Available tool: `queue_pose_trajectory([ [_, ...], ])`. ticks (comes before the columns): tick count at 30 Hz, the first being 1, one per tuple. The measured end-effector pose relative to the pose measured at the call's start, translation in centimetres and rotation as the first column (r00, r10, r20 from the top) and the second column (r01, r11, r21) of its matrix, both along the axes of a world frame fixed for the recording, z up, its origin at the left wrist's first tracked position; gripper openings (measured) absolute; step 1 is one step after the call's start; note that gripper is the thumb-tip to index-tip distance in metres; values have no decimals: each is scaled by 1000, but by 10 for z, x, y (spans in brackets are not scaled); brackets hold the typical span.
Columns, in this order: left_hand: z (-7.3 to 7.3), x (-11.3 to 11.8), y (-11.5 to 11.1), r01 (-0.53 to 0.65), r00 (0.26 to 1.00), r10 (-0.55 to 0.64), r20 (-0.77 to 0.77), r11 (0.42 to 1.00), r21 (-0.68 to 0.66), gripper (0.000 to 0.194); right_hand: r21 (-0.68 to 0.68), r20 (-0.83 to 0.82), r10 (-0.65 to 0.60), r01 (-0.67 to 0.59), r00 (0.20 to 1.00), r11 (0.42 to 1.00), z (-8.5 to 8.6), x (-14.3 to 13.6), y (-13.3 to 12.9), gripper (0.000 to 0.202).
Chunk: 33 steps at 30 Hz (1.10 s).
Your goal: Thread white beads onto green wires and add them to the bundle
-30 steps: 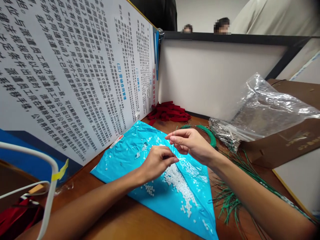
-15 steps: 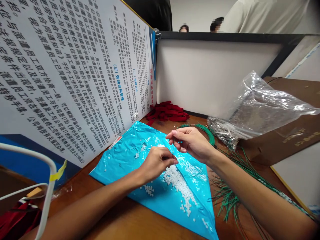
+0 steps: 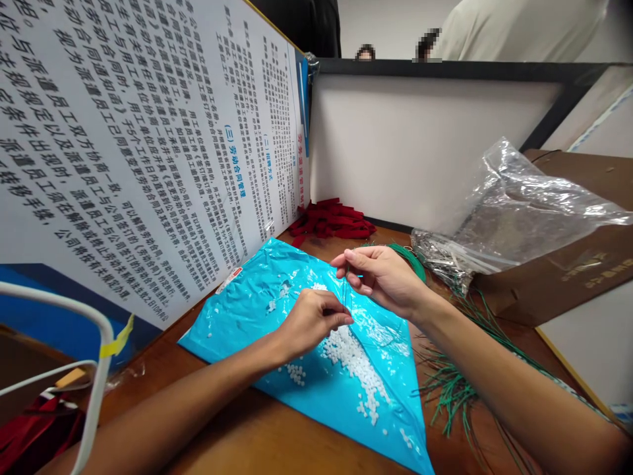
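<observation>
Office workstn, partition wall [image 3: 420, 145], printed notice board [image 3: 138, 145], wooden desk [image 3: 277, 435]

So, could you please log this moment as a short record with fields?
left hand: pinched on thin green wire, over white beads
right hand: pinches the wire's upper end
surface: blue plastic bag on wooden table
right side: loose green wires, clear bag
back: red pieces

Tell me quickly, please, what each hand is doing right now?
Left hand: fingers pinched shut on the lower part of a thin green wire.
Right hand: fingers pinched shut on the wire's upper end.
</observation>
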<state>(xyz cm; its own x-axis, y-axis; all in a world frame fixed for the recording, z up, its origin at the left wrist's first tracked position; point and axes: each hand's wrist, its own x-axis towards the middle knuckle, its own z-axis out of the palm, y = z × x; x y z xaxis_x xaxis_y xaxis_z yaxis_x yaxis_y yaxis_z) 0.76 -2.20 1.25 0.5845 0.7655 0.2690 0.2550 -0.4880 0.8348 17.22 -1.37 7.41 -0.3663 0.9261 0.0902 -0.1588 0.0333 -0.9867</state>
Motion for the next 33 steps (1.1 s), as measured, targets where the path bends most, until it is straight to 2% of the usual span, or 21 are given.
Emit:
queue_pose_trajectory([
  [12, -1, 0, 0, 10, 1000, -10, -3, 1000, -16, 14, 8, -9, -18, 19, 1000, 1000, 1, 2, 1, 23],
  [17, 7, 2, -2, -38, 998, 39, 50, 999, -22, 13, 63, -29, -57, 59, 998, 996, 10, 3, 0, 23],
  [20, 16, 4, 1, -48, 984, 47, 171, 999, 6, 10, 134, -50, -96, 102, 994, 986, 24, 5, -3, 24],
  [25, 34, 7, 14, 47, 938, -58, 341, 998, 41, 8, 287, -101, -140, 164, 985, 944, 58, 9, -16, 22],
  [28, 42, 9, 18, 82, 935, -108, 339, 993, 91, 9, 374, -161, -147, 198, 976, 906, 83, 8, -31, 23],
  [33, 46, 14, 18, 94, 935, -142, 326, 983, 157, 9, 468, -229, -191, 280, 954, 838, 123, 8, -58, 50],
])
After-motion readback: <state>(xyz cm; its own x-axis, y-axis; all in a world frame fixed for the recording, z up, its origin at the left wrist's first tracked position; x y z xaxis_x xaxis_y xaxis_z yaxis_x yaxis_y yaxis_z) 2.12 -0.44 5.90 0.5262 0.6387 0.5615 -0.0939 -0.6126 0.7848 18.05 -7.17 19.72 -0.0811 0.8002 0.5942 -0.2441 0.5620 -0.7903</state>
